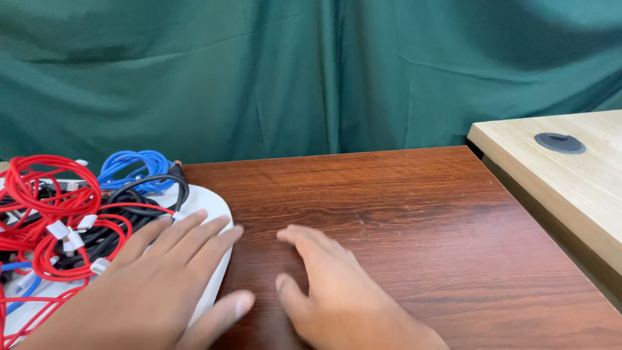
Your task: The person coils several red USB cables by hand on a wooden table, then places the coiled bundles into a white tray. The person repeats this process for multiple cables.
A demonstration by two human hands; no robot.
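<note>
Left hand: lying flat, fingers spread, on the white tray – touching the cables.
Right hand: resting open, gripping nothing, on the brown table.

Red, blue, black cables, white tray, reddish-brown table, green curtain

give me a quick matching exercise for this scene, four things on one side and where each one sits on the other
Things:
1. left hand
2. right hand
3. blue cable
4. round dark grommet

Places:
A. flat on the bare dark wood table
B. set in the pale wooden desk at far right
C. resting on the white tray edge
D. coiled at the back of the cable pile

Pairs: 1-C, 2-A, 3-D, 4-B
</note>
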